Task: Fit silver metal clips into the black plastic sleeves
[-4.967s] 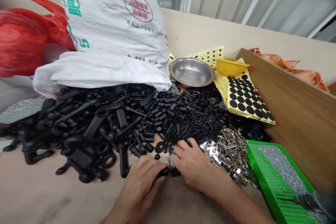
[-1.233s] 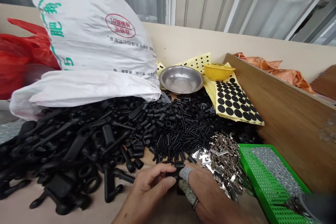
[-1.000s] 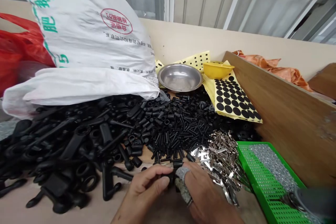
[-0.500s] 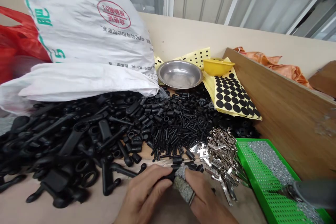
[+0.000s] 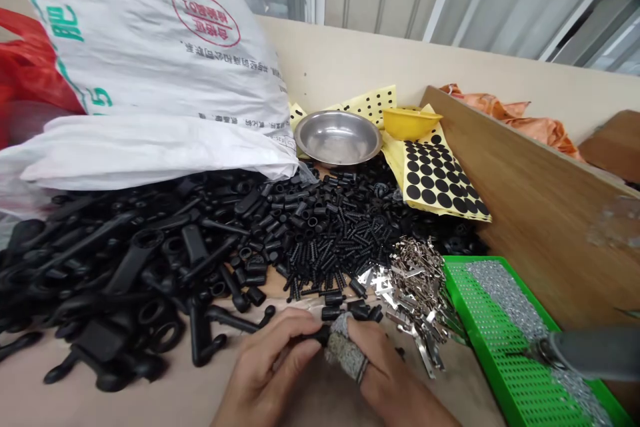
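Observation:
At the near middle of the table, my left hand (image 5: 280,360) pinches a small black plastic part (image 5: 320,335) between thumb and fingers. My right hand (image 5: 383,363) closes on the other end of that part; grey fabric wraps (image 5: 346,352) cover its fingertips. Fingers hide most of the part, so its exact kind cannot be made out. Just beyond the hands lie several short black cylinders (image 5: 333,313). To their right is a pile of flat metal strips (image 5: 420,287). Ribbed black plugs (image 5: 340,240) are heaped farther back.
Black crank handles (image 5: 135,267) cover the left side. A white woven sack (image 5: 165,80), steel bowl (image 5: 337,137), yellow bowl (image 5: 410,123) and sheets of black round stickers (image 5: 440,177) stand behind. At right, a grey power tool (image 5: 590,352) overhangs a green tray (image 5: 480,347) of screws.
The whole view has shifted slightly left and up. Both hands keep the same grip on the black part, with only slight finger movement.

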